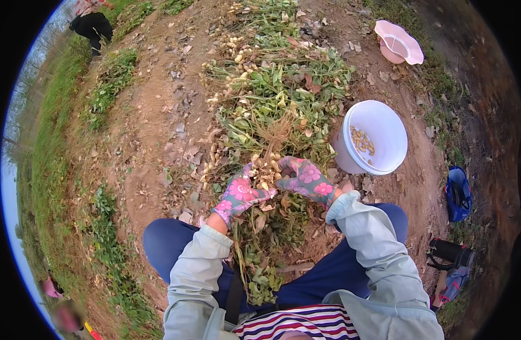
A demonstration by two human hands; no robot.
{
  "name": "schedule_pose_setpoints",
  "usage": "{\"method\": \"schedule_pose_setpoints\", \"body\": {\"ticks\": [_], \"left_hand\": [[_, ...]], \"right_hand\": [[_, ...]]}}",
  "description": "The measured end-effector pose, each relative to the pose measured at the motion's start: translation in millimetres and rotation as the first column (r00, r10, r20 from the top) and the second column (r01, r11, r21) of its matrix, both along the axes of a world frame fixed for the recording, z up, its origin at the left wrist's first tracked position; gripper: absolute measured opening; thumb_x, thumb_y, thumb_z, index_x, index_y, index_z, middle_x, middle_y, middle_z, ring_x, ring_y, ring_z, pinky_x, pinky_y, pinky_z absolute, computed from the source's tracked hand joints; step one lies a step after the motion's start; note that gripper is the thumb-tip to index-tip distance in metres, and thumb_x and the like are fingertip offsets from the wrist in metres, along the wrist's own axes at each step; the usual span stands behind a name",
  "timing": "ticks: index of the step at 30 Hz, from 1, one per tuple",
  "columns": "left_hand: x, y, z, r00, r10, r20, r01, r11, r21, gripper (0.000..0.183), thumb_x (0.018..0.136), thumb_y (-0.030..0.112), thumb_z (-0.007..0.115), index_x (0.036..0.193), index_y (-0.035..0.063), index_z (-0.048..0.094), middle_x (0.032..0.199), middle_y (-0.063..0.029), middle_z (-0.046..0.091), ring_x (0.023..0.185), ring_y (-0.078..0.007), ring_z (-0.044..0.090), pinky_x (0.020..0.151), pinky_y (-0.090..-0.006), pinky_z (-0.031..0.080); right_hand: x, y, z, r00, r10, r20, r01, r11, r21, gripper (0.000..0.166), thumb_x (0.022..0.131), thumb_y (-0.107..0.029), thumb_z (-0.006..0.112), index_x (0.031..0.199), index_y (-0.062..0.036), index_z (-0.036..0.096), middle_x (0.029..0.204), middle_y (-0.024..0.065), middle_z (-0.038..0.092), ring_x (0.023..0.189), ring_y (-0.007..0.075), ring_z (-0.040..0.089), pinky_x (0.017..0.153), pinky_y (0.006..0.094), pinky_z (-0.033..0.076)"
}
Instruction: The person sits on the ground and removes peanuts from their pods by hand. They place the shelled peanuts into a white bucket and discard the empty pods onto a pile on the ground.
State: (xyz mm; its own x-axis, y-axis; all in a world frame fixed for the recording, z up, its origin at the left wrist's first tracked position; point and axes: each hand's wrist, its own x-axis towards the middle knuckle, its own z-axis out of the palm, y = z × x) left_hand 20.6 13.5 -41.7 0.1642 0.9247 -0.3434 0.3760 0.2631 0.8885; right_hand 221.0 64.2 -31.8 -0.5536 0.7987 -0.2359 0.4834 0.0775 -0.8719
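Note:
Both hands wear flowered gloves and meet at a peanut plant (261, 238), whose leaves hang down between my knees and whose roots point away from me. My left hand (242, 192) is closed around the left side of its cluster of peanut pods (265, 172). On the right side of that cluster, the curled fingers of my right hand (307, 178) touch the pods. A white plastic bucket (390, 136) stands to the right, tilted in view, with some loose peanuts (361, 142) at its bottom. Beyond my hands lies a long row of pulled peanut plants (286, 89).
A pink brimmed hat (407, 40) lies at the upper right. A blue bag (459, 193) and a black bottle (451, 251) lie at the right. One person (92, 25) stands far off at upper left; another (67, 316) is at lower left. Leafy plants (109, 238) line the soil.

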Motion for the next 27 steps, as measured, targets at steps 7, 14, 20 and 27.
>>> {"method": "schedule_pose_setpoints", "body": {"ticks": [7, 14, 20, 27], "left_hand": [[-2.6, -0.6, -11.5, 0.987, -0.057, -0.149, 0.062, 0.998, 0.029, 0.090, 0.064, 0.034, 0.077, 0.131, -0.0001, 0.026, 0.107, -0.0089, 0.060, 0.096, -0.0182, 0.058, 0.084, -0.0279, 0.044], [6.5, -1.4, 4.1, 0.856, -0.192, -0.480, 0.252, 0.966, 0.063, 0.107, 0.062, 0.060, 0.067, 0.133, -0.0028, 0.018, 0.096, -0.0155, 0.061, 0.081, -0.0309, 0.059, 0.075, -0.0331, 0.045], [2.8, -3.7, -7.2, 0.885, -0.198, -0.422, 0.246, 0.967, 0.061, 0.103, 0.063, 0.060, 0.066, 0.134, 0.0010, 0.020, 0.105, -0.0204, 0.057, 0.093, -0.0295, 0.058, 0.082, -0.0335, 0.044], [4.3, 5.0, 19.6, 0.822, -0.271, -0.500, 0.175, 0.957, -0.231, 0.102, 0.063, 0.056, 0.068, 0.131, -0.0064, 0.024, 0.106, -0.0245, 0.055, 0.097, -0.0317, 0.055, 0.084, -0.0328, 0.042]], "right_hand": [[-0.9, -5.6, 10.0, 0.965, -0.133, -0.224, 0.028, 0.908, -0.418, 0.035, 0.077, -0.022, 0.064, 0.100, 0.0012, 0.051, 0.072, 0.0022, 0.055, 0.054, 0.0076, 0.054, 0.046, 0.0188, 0.043], [10.3, -2.8, -15.2, 0.996, -0.005, -0.091, -0.004, 0.995, -0.102, 0.027, 0.073, -0.027, 0.061, 0.092, -0.0080, 0.057, 0.071, 0.0080, 0.057, 0.064, 0.0180, 0.058, 0.054, 0.0305, 0.044], [1.7, -1.5, -13.3, 0.950, 0.075, 0.304, -0.156, 0.955, 0.251, 0.033, 0.073, -0.036, 0.058, 0.095, -0.0118, 0.060, 0.085, 0.0135, 0.061, 0.078, 0.0305, 0.057, 0.071, 0.0384, 0.044], [16.1, -3.2, 25.7, 0.966, -0.124, 0.227, 0.040, 0.939, 0.342, 0.020, 0.078, -0.029, 0.058, 0.084, -0.0098, 0.062, 0.076, 0.0079, 0.062, 0.071, 0.0273, 0.059, 0.067, 0.0362, 0.046]]}}
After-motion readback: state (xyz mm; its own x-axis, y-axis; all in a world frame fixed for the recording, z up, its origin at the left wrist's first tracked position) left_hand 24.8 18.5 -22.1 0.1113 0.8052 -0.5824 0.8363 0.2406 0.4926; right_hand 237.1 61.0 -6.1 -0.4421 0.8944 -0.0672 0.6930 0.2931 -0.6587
